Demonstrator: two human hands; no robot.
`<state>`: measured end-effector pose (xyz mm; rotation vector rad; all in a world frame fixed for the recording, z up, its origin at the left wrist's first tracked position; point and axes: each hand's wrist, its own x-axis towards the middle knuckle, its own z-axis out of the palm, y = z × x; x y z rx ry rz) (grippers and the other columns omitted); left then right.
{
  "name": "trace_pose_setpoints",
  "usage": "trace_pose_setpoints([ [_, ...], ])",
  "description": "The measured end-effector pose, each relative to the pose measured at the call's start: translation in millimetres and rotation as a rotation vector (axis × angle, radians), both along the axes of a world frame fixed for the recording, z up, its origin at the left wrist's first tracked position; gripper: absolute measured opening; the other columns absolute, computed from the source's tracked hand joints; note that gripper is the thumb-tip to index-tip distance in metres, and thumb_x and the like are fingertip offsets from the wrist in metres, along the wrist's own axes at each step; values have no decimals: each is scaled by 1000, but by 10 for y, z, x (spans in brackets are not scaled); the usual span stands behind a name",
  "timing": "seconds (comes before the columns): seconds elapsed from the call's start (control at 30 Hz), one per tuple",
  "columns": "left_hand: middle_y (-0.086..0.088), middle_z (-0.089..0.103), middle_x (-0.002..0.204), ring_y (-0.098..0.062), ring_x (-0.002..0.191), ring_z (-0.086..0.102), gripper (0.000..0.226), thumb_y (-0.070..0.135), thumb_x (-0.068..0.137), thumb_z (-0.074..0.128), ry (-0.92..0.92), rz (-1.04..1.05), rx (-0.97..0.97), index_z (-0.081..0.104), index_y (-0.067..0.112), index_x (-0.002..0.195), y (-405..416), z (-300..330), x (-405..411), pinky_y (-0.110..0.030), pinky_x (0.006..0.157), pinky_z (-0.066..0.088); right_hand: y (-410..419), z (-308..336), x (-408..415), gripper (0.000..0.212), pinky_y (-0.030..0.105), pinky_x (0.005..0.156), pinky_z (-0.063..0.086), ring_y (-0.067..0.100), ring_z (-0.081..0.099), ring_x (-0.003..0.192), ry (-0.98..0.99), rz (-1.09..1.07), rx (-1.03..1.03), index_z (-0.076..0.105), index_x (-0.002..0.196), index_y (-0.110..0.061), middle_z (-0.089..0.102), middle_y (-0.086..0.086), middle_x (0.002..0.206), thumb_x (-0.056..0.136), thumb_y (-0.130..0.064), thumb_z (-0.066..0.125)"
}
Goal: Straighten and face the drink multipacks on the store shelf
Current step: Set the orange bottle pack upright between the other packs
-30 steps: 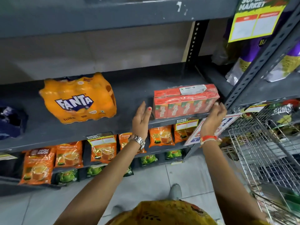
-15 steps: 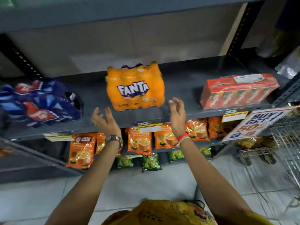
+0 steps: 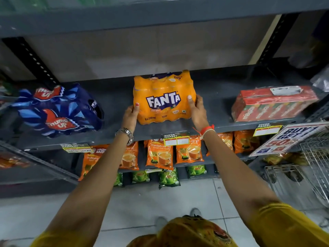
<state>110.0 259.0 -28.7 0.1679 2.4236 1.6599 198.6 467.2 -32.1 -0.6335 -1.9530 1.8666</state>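
An orange Fanta multipack (image 3: pixel 162 97) stands in the middle of the grey shelf (image 3: pixel 220 111), label facing me. My left hand (image 3: pixel 130 115) presses its lower left side and my right hand (image 3: pixel 196 111) grips its lower right side. A blue Thums Up multipack (image 3: pixel 58 109) lies tilted and askew at the shelf's left. A red Maaza carton pack (image 3: pixel 274 105) sits at the right, near the front edge.
Orange tea pouches (image 3: pixel 159 154) and green pouches (image 3: pixel 169 177) fill the lower shelves. A promo sign (image 3: pixel 292 138) hangs at the right above a wire basket (image 3: pixel 316 157). Black slotted uprights (image 3: pixel 30 59) frame the bay, with another shelf overhead.
My hands left the red Maaza pack, crossed leftward open, and now clasp the Fanta pack on both sides. The view has shifted left, bringing the Thums Up pack into sight.
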Motion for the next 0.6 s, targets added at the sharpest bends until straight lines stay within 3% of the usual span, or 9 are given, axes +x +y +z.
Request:
trace_pose_setpoints([
  [0.13, -17, 51, 127, -30, 113, 52, 53, 48, 88, 37, 52, 22, -12, 46, 6, 120, -60, -53, 213, -31, 84, 40, -19, -47, 115, 54, 9, 61, 50, 7, 55, 96, 6, -22, 30, 28, 139, -22, 51, -4, 124, 93, -48, 41],
  [0.27, -15, 53, 126, -27, 111, 53, 110, 90, 49, 32, 44, 74, 39, 46, 8, 120, -39, 31, 431, -36, 89, 44, -29, -74, 248, 54, 8, 61, 50, 5, 57, 95, 7, -27, 21, 29, 139, -21, 52, -3, 125, 93, -48, 41],
  [0.33, -16, 52, 128, -28, 112, 53, 124, 96, 35, 28, 40, 103, 59, 46, 8, 121, -18, 28, 470, -40, 93, 45, -13, -63, 296, 54, 11, 65, 50, 10, 57, 101, 3, -17, 28, 29, 138, -20, 53, 2, 130, 93, -48, 41],
  [0.6, -17, 53, 128, -30, 115, 53, 122, 93, 34, 40, -32, 166, 127, 44, 9, 122, -11, 1, 494, -50, 98, 44, -37, -29, 360, 53, 10, 68, 48, 11, 56, 102, -2, -3, 48, 31, 137, -19, 53, 7, 133, 94, -46, 42],
])
